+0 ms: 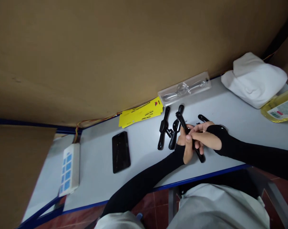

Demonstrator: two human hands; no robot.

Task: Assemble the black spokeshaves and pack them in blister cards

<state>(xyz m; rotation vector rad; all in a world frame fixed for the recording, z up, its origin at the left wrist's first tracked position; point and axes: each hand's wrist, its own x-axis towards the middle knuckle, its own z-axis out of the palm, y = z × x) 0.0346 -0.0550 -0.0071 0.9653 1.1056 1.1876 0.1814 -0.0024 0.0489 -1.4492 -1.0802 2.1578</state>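
Note:
My left hand (188, 148) is wrapped round a black spokeshave (181, 121), its two handles sticking out above and below the fingers. Closed in a pinch, my right hand (203, 136) touches the middle of that tool; the fingers cover the blade area, so any small part there is hidden. To the left, a second spokeshave (163, 127) lies on the table beside a third spokeshave (173, 137), with a small black plate (169, 132) between them. Another black handle (202, 118) shows behind my right hand, partly covered.
Yellow printed cards (141, 114) lie at the back by a clear plastic package (184, 88). A black phone (121, 152) and a white power strip (71, 168) are on the left. A white cloth bundle (253, 79) and a bottle of yellow liquid (281, 106) stand right.

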